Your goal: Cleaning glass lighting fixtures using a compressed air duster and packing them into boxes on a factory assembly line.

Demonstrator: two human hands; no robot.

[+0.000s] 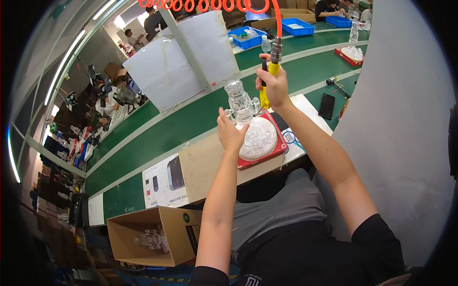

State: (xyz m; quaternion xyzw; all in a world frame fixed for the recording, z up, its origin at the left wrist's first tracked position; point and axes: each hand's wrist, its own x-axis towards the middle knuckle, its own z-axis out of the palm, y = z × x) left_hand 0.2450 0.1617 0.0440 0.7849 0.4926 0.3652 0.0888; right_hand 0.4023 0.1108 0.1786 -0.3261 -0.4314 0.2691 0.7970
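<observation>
A clear plastic figure (241, 106) with side arms stands on a round whitish base (257, 139), set on a red tray (285, 149). Against its left side rests my left hand (231, 132), thumb and fingers spread; I cannot see whether they press on it. My right hand (274, 86) is wrapped round a yellow air blow gun (273, 69) with a black lever. The gun's lower end is close to the figure's right side. From its metal coupling an orange coiled hose (278, 21) runs upward.
An open cardboard box (143, 212) with clear parts (151, 239) is at lower left. A phone (327, 106) and a tool (338, 86) lie at right. Beyond are a green conveyor (191, 119), blue bins (246, 39), another figure on a red tray (351, 54), and people.
</observation>
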